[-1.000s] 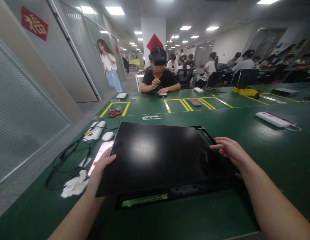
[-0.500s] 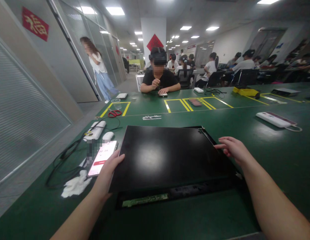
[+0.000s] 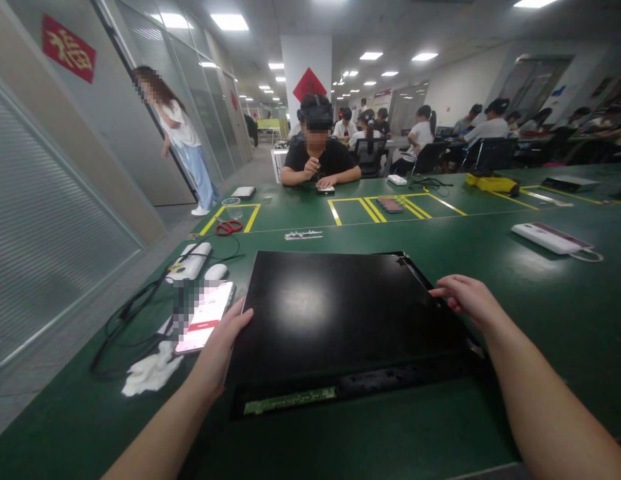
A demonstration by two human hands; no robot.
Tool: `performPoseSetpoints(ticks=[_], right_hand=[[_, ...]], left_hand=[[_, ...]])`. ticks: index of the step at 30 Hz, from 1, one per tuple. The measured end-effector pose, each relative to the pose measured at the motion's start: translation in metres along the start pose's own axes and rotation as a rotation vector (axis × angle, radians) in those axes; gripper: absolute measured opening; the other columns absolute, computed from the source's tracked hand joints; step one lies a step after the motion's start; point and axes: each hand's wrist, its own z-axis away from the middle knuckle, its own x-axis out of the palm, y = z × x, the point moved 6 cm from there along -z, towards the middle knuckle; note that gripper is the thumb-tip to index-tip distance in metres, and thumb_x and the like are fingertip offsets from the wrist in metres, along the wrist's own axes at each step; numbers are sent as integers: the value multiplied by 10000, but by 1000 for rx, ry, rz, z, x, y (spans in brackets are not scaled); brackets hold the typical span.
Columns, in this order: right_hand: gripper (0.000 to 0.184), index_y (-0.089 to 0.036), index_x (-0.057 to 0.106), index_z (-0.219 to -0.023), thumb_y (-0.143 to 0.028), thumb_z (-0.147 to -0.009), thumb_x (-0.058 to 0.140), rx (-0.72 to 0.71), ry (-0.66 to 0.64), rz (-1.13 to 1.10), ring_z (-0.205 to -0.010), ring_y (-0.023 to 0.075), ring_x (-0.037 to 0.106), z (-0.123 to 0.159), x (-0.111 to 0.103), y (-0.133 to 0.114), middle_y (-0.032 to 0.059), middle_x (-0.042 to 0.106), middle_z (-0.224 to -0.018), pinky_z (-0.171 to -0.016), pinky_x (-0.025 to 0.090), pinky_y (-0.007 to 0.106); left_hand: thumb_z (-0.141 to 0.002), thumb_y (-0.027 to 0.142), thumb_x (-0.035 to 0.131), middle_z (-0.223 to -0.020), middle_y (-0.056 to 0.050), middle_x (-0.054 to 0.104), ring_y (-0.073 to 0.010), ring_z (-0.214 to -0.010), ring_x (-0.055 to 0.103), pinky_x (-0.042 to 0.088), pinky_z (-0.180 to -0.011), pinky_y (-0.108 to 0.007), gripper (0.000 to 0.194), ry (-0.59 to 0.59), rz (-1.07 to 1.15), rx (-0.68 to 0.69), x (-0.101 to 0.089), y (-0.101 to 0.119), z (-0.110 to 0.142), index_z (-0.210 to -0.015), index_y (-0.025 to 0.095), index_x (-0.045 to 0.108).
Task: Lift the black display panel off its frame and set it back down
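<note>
A black display panel [image 3: 335,320], flat and glossy, lies in front of me with its left side raised. My left hand [image 3: 235,333] grips its left edge, thumb on top and the other fingers hidden beneath. Under the panel is a dark frame [image 3: 385,379]; a green circuit board [image 3: 290,400] shows along its near side. At the right edge, my right hand [image 3: 465,300] has its index finger stretched out against the rim, the other fingers loosely bent. Nothing is visibly held in it. Whether the fingertip touches the panel or the frame, I cannot tell.
Left of the panel are a lit phone [image 3: 205,317], crumpled tissue [image 3: 153,370], a white mouse [image 3: 216,272], a power strip [image 3: 189,262] with black cables and red-handled scissors [image 3: 229,227]. A white power bank [image 3: 550,238] lies right. Across the table sits a person [image 3: 320,153].
The panel's left edge has shifted slightly right with my left hand. My right hand stays almost where it was. A standing person at the left has moved further left.
</note>
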Motion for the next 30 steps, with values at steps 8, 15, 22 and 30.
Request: performPoseSetpoints(ticks=[8, 15, 22, 30], right_hand=[[119, -184, 637, -771, -290, -725, 611, -43, 28, 80, -445, 99, 449, -2, -5, 0, 124, 763, -804, -392, 347, 217], [120, -186, 624, -730, -306, -731, 621, -64, 24, 118, -443, 97, 445, -2, -4, 0, 108, 758, -784, -391, 349, 222], [138, -187, 646, -735, -323, -731, 630, -84, 46, 185, -451, 105, 468, -2, -3, 0, 99, 761, -806, -394, 365, 233], [149, -207, 667, -731, -347, -747, 617, -118, 50, 288, -504, 137, 533, -5, -5, 1, 81, 762, -818, -468, 426, 269]], left_hand=[[-733, 449, 775, -1168, -104, 777, -373, -1084, 715, 578, -897, -431, 728, -9, 49, -44, 2, -6, 2, -1406, 226, 608], [-724, 450, 789, -1188, -120, 768, -386, -1102, 704, 577, -908, -433, 738, -37, 106, -25, 8, -7, 2, -1394, 196, 614], [-767, 449, 757, -1183, -105, 771, -365, -1039, 733, 593, -860, -427, 742, -17, 90, -84, 10, -7, 7, -1451, 240, 560], [-794, 452, 725, -1213, -101, 760, -361, -1059, 727, 588, -865, -424, 720, -57, 76, -98, 12, -10, 6, -1463, 257, 543]])
